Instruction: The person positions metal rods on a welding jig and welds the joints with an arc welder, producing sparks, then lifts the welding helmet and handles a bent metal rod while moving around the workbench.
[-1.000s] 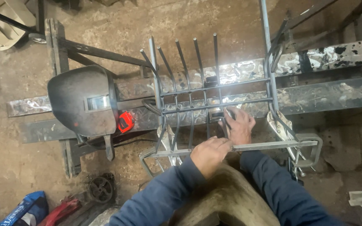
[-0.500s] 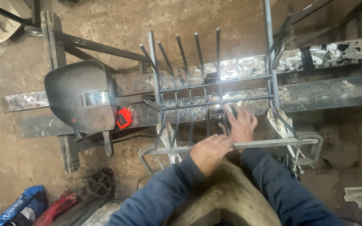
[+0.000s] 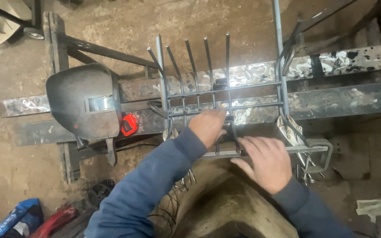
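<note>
A steel frame (image 3: 225,83) with several upright rods and two cross rods lies on the long steel beams (image 3: 353,97) of a work stand. My left hand (image 3: 207,126) is curled at the frame's lower cross rod, closed on a short dark bent rod (image 3: 233,132). My right hand (image 3: 265,162) lies flat, fingers apart, on the flat steel bar (image 3: 314,150) at the near edge of the frame, just right of the bent rod. Both sleeves are blue.
A dark welding mask (image 3: 84,101) hangs on the stand at the left, with a red tape measure (image 3: 129,124) beside it. Locking pliers (image 3: 289,132) and a clamp (image 3: 320,156) grip the frame's right corner. Blue and red items (image 3: 18,218) lie on the dirt floor.
My left hand has moved up from the flat bar to the lower cross rod. My right hand has come back down from the rods onto the flat bar.
</note>
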